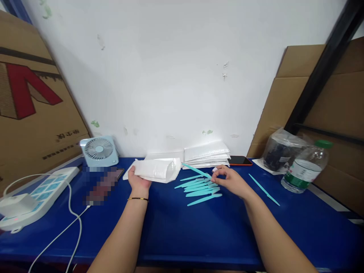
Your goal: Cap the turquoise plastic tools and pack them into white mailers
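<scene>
My left hand (138,181) is wrapped round a white padded envelope (153,170), whose open end faces right. My right hand (227,179) pinches one end of a turquoise plastic stick (196,170); its other end points left, close to the envelope's mouth. Several similar turquoise sticks (203,199) lie in a loose pile on the blue table below it. Behind them, against the wall, rests a stack of white envelopes (207,153). A single turquoise stick (264,189) lies apart on the right.
A small blue fan (100,151), a blurred phone (104,185) and a white power strip (42,193) with cables occupy the left. At the right are an orange-edged phone (240,160), a plastic-wrapped dark item (277,153) and a green-capped bottle (305,167). Cardboard (42,94) leans at both sides.
</scene>
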The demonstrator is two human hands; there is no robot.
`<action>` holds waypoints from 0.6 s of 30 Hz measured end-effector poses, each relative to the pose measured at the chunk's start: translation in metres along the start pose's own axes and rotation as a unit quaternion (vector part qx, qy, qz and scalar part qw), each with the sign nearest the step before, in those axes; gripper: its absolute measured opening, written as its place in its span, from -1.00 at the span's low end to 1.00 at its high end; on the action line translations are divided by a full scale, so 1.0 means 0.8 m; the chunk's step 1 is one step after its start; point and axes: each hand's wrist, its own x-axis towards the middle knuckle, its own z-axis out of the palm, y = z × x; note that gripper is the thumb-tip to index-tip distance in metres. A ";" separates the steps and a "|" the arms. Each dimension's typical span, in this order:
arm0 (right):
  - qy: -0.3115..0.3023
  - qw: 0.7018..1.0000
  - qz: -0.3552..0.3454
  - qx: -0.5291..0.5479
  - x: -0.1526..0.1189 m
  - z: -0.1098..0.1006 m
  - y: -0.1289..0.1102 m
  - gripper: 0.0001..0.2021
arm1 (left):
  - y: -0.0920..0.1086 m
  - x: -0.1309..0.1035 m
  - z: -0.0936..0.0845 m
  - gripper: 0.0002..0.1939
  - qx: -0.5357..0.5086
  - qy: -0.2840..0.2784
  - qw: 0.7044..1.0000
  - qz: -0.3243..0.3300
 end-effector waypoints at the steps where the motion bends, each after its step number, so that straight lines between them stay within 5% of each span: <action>1: -0.018 1.000 -0.002 0.001 0.001 -0.006 0.005 -0.87 | 0.002 -0.002 -0.001 -0.74 -0.004 -0.008 1.000 -0.020; 5: -0.058 0.998 -0.014 0.000 0.001 -0.012 0.016 -0.87 | 0.004 -0.013 -0.006 -0.79 -0.039 -0.105 0.989 -0.098; 8: -0.067 0.997 -0.024 -0.016 0.000 -0.008 0.020 -0.86 | 0.003 -0.015 -0.007 -0.77 -0.067 -0.140 0.983 -0.097; 18: -0.189 0.961 -0.025 -0.198 -0.002 -0.007 0.016 -0.89 | 0.004 0.016 -0.005 -0.66 0.006 0.016 0.995 -0.095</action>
